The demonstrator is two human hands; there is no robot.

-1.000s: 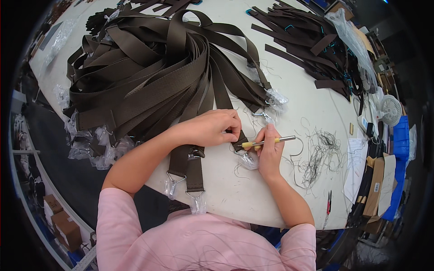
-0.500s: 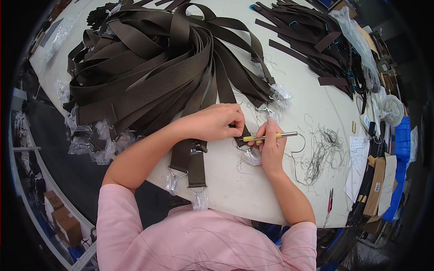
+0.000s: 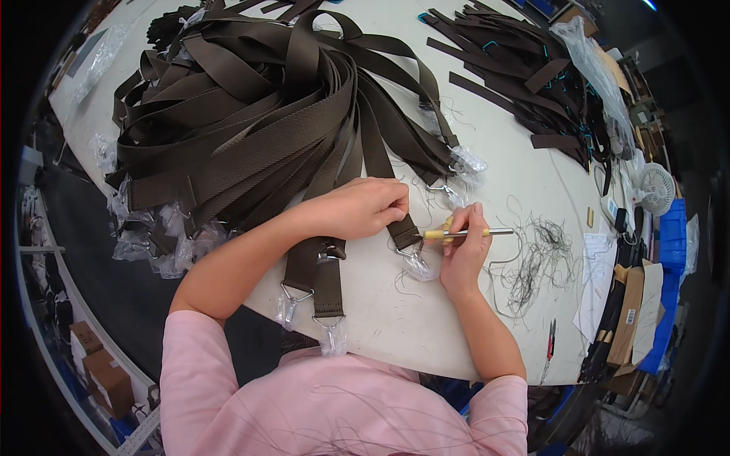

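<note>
Running near to far, the brown strap [image 3: 405, 233] passes under the curled left hand [image 3: 365, 207], grip unclear; the right hand [image 3: 462, 258] holds a tool [image 3: 436, 235] beside the strap's end.

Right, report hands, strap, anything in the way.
Right hand gripping yellow-and-silver slim tool, tip near end of brown flat woven strap. Left hand over that strap, fingertips hidden. Dark thread tangle right of right hand, off the strap.

strap [image 3: 375, 148]: matt cloth | tool shaft [image 3: 499, 231]: shiny metal | wrap [image 3: 419, 267]: glossy plastic
</note>
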